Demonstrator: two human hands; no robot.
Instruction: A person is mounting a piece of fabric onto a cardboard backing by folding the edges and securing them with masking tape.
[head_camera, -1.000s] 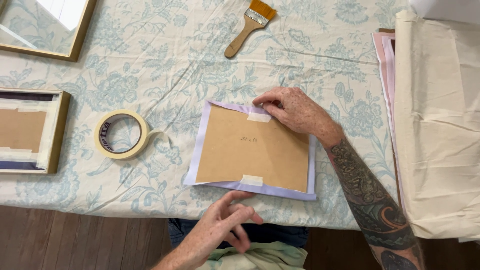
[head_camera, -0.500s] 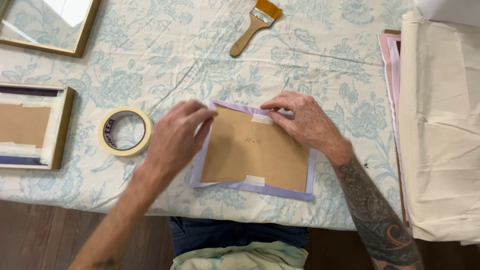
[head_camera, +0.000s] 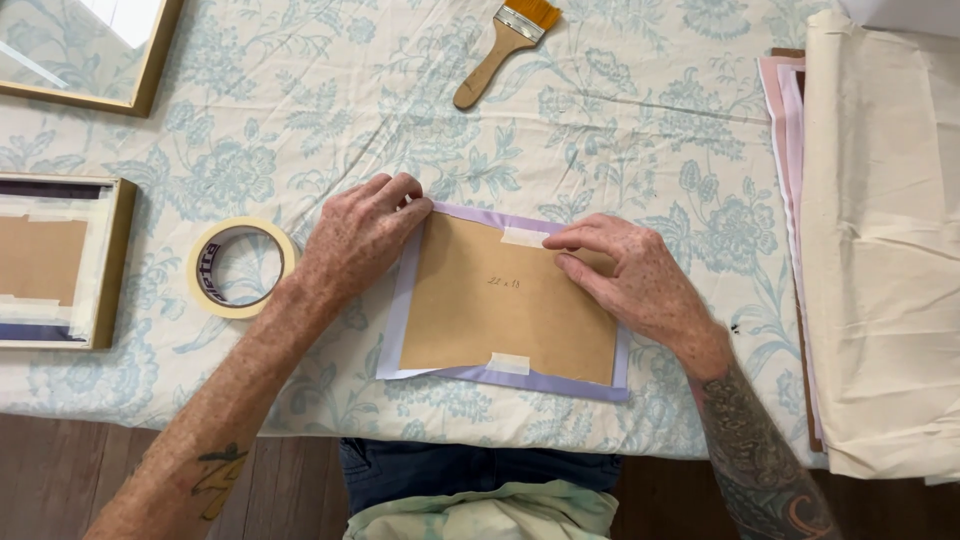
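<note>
while you are looking down through the head camera, your left hand (head_camera: 358, 240) is resting on the upper left corner of the flat brown cardboard panel (head_camera: 500, 300), fingers held close together and pressing flat on its edge. your right hand (head_camera: 625, 275) is lying on the panel's upper right part, fingers loosely spread, the fingertips touching a short strip of cream tape (head_camera: 524, 237) at the top edge. the panel is lying on a lilac sheet (head_camera: 520, 378), in the middle of the pale blue floral tablecloth (head_camera: 620, 120), near the table's front edge. a round roll of cream masking tape (head_camera: 240, 267) is sitting just beside your left wrist. a wooden-handled paintbrush (head_camera: 505, 45) is lying well above. a gold-edged picture frame (head_camera: 60, 262) is lying at the left, folded cream fabric (head_camera: 880, 250) at the right.
</note>
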